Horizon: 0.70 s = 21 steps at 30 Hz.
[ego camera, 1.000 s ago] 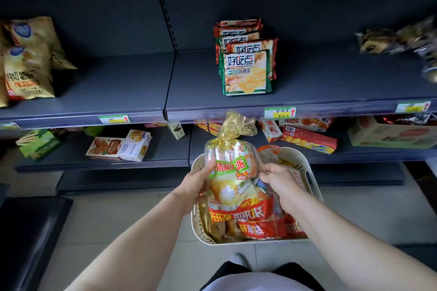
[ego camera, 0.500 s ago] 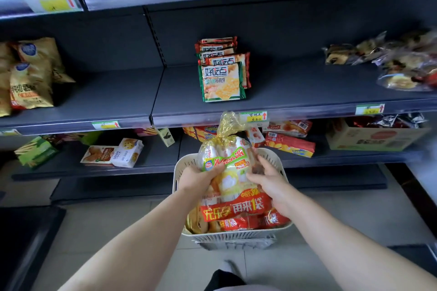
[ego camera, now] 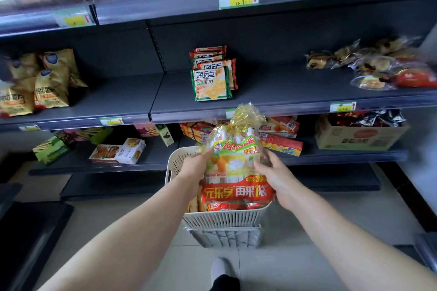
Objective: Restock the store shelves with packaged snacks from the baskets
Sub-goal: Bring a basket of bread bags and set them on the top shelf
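Snack bag (ego camera: 236, 163) is held upright over the white basket (ego camera: 224, 218), clasped at mid-height between left hand (ego camera: 197, 168) and right hand (ego camera: 275, 173), fingers curled on the film. Long axis is vertical, tied neck up; middle shelf (ego camera: 272, 92) lies ahead, above.

The basket (ego camera: 220, 218) stands before the shelves (ego camera: 165, 7), and the snack bag (ego camera: 236, 172) rises from it, held between the left grip (ego camera: 196, 168) on its left side and the right grip (ego camera: 276, 177) on its right. Behind, on the middle shelf (ego camera: 283, 92), cracker packs (ego camera: 211, 82) stand centre, chip bags (ego camera: 47, 82) left, pastries (ego camera: 378, 66) right.
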Available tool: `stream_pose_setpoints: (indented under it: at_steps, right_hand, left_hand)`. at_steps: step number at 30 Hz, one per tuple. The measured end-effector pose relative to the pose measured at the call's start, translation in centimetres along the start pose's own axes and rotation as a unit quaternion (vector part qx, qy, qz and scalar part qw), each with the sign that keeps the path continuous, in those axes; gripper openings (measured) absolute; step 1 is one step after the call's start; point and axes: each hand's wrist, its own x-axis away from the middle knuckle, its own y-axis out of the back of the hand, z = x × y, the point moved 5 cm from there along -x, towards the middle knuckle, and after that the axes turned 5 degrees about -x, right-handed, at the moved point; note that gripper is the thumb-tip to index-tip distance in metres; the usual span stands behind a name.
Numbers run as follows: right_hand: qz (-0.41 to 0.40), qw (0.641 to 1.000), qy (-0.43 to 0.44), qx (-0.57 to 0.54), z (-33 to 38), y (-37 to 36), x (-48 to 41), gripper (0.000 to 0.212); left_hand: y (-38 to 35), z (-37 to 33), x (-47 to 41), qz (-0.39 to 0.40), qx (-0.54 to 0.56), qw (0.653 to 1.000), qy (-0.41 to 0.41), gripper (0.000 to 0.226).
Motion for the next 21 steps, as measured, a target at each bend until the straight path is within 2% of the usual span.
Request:
stream_pose_setpoints:
  at_steps: [3,5,8,14,21]
  right_hand:
    - [-0.013,1.0,0.012,-0.007,0.8,1.2,1.1,0.053]
    - [-0.016,1.0,0.02,-0.012,1.6,1.9,2.0,0.05]
    - [-0.017,0.999,0.047,-0.002,3.1,2.7,3.2,0.046]
    - [-0.024,0.991,0.13,0.031,7.5,3.7,4.3,0.046]
    - [-0.026,0.985,0.168,0.038,10.4,4.2,4.9,0.042]
  left_hand:
    - [-1.4,-0.6,1.8,0.012,0.013,1.0,-0.004,0.025]
    - [-2.1,-1.2,2.7,0.014,0.015,1.0,-0.011,0.033]
    - [-3.0,-2.3,3.7,0.019,0.028,0.999,-0.034,0.018]
    - [-4.4,-5.5,4.9,-0.001,0.03,0.995,-0.099,0.017]
    - [-5.5,-8.3,6.7,0.012,0.046,0.992,-0.119,0.015]
